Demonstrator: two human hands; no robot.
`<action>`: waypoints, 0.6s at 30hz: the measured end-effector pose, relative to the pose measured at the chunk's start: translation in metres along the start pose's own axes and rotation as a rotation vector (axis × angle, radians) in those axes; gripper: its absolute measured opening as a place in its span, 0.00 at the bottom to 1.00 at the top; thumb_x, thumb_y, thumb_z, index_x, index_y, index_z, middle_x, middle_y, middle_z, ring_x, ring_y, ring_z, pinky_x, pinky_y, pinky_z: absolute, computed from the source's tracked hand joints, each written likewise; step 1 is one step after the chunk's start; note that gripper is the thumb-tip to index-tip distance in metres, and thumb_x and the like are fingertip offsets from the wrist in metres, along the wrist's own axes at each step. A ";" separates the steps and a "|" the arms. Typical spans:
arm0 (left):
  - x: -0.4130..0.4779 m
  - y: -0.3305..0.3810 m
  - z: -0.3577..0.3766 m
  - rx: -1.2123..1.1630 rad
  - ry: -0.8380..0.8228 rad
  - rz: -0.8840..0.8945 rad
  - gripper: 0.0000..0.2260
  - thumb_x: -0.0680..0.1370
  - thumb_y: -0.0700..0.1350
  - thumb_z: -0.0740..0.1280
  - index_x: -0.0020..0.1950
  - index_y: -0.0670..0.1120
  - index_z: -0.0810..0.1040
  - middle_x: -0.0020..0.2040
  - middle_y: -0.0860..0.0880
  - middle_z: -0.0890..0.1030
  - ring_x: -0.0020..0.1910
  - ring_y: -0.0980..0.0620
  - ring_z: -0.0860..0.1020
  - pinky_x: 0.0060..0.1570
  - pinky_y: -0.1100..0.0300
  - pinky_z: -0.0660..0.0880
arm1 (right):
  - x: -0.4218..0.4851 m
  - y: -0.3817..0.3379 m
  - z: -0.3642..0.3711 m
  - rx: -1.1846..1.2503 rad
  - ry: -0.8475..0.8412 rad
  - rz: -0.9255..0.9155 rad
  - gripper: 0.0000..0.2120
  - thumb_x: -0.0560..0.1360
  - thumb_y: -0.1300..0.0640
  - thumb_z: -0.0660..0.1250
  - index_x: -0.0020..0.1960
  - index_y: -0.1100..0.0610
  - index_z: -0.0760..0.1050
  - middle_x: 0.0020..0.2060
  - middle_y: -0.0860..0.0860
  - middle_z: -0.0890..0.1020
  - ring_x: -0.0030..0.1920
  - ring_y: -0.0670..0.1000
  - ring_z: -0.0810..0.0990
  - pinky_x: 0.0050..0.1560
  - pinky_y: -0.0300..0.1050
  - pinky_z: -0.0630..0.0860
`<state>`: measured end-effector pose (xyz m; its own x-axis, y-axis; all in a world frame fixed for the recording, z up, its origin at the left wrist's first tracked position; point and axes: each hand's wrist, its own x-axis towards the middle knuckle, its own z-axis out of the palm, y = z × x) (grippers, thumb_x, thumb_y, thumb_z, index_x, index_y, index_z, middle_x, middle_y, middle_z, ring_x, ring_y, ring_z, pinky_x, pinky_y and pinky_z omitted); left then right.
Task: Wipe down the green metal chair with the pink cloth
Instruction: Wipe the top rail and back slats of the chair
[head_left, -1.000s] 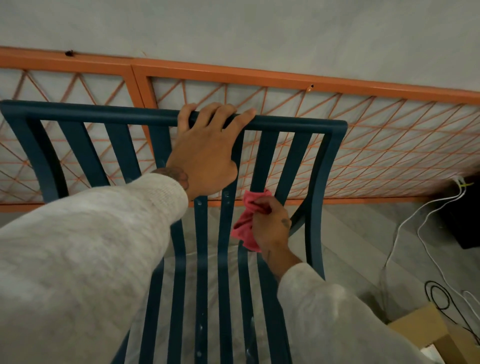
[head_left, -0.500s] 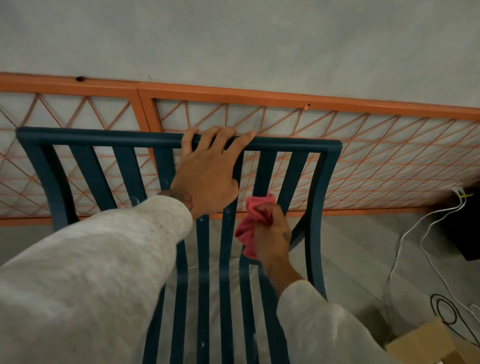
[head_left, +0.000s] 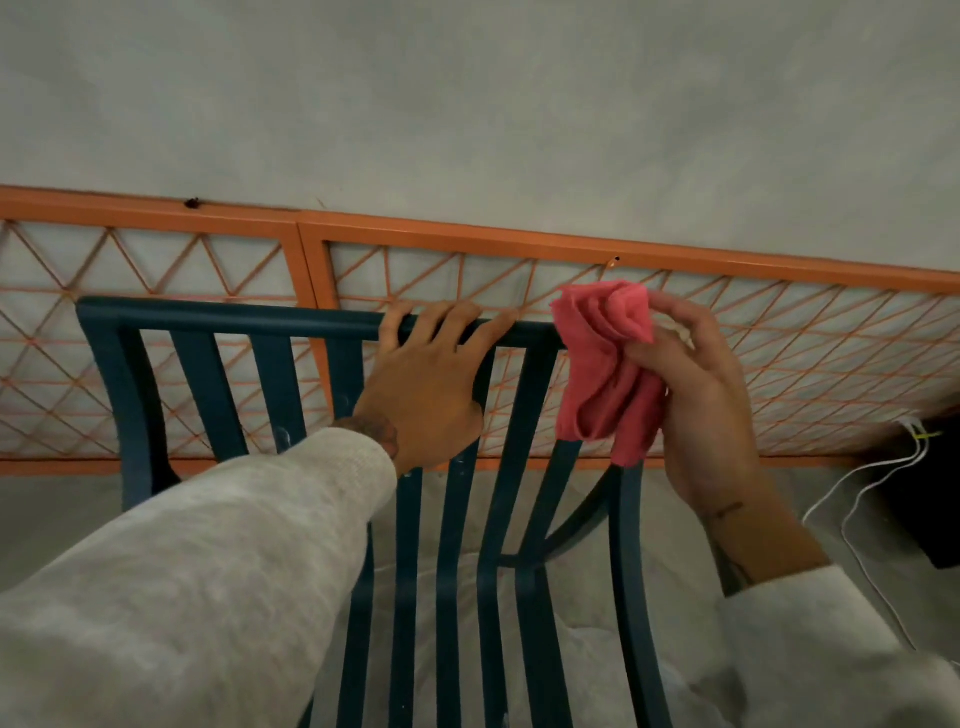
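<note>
We stand over the green metal chair (head_left: 291, 322), and the pink cloth (head_left: 602, 374) is bunched at the right end of its top rail, though we cannot tell whether it presses the metal. Our right hand (head_left: 711, 415) pinches the wad between thumb and curled fingers, likely to make a thick pad. Our left hand (head_left: 431, 395) lies nearly flat over the rail, holding nothing, apparently to steady the chair in front of the orange lattice panel (head_left: 519, 239).
</note>
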<state>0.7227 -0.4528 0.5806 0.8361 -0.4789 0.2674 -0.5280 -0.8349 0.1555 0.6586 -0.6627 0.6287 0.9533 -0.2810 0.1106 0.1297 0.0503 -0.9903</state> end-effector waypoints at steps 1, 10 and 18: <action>0.000 -0.001 -0.001 -0.015 -0.006 0.003 0.38 0.68 0.52 0.62 0.78 0.57 0.54 0.74 0.52 0.64 0.74 0.48 0.59 0.73 0.39 0.47 | 0.008 -0.006 0.001 -0.075 0.005 -0.059 0.18 0.78 0.67 0.64 0.67 0.56 0.73 0.51 0.46 0.85 0.51 0.45 0.84 0.50 0.39 0.79; 0.009 -0.005 -0.019 -0.189 -0.188 -0.049 0.41 0.71 0.44 0.66 0.79 0.55 0.47 0.78 0.55 0.59 0.77 0.55 0.53 0.74 0.50 0.40 | 0.030 0.037 0.041 -1.054 -0.003 -0.212 0.17 0.79 0.46 0.62 0.67 0.46 0.73 0.62 0.43 0.76 0.73 0.52 0.65 0.75 0.58 0.53; -0.038 -0.115 -0.072 -0.253 -0.048 -0.221 0.16 0.77 0.54 0.63 0.65 0.57 0.72 0.54 0.54 0.79 0.53 0.50 0.77 0.62 0.43 0.71 | 0.045 0.046 0.064 -1.075 -0.047 -0.302 0.18 0.83 0.44 0.54 0.61 0.50 0.78 0.51 0.46 0.80 0.54 0.49 0.76 0.64 0.50 0.70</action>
<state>0.7405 -0.3191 0.6208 0.9372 -0.3116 0.1568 -0.3487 -0.8291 0.4370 0.7246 -0.6116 0.5937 0.9348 -0.1041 0.3395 0.0759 -0.8755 -0.4773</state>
